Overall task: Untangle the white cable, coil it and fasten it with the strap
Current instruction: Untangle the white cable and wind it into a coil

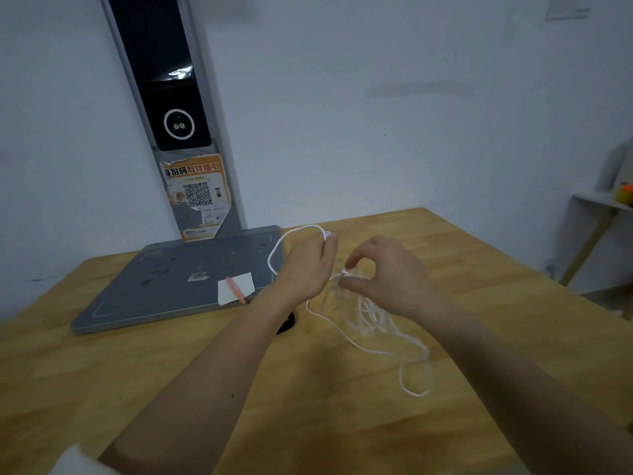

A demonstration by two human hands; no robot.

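Head view, centre frame: left hand gripping the white cable near its end, loop arcing up-left. Right hand pinching a strand at the knot, thumb and forefinger together. Tangle trailing down-right across the desk. Black strap, apparently, under the left wrist. Open room lower right.

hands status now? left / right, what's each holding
Left hand: closed, grip on a loop of the white cable.
Right hand: thumb and finger pinch the same cable at the tangle.
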